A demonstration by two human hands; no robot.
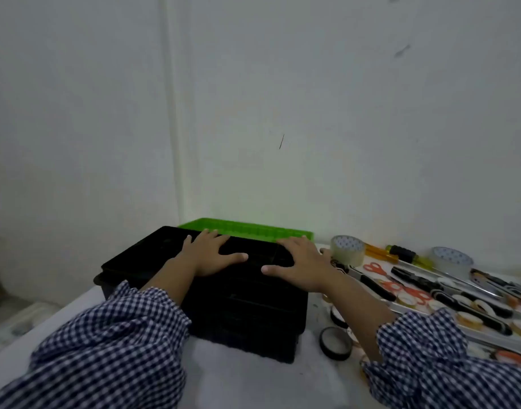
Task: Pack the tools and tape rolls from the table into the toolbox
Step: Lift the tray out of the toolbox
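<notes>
On black toolbox (pixel 224 293): left hand (pixel 207 255) and right hand (pixel 300 265) flat, fingers spread, palms down, gripping nothing.

A toolbox (pixel 247 305) of matt black plastic has a smooth, brighter green plastic lid (pixel 247 228). The sleeves (pixel 111 343) are soft checked woven cloth. A roll of clear tape (pixel 348 249) looks glossy. The screwdriver (pixel 404 254) has a translucent yellow plastic handle, and the scissors (pixel 377 267) have smooth orange plastic handles. The white table (pixel 253 379) is matt and slightly scuffed.

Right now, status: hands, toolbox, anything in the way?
Left hand, right hand open, flat on black toolbox. Scissors, screwdrivers, tape rolls lie on table to its right. Black tape roll near box's front corner.
</notes>
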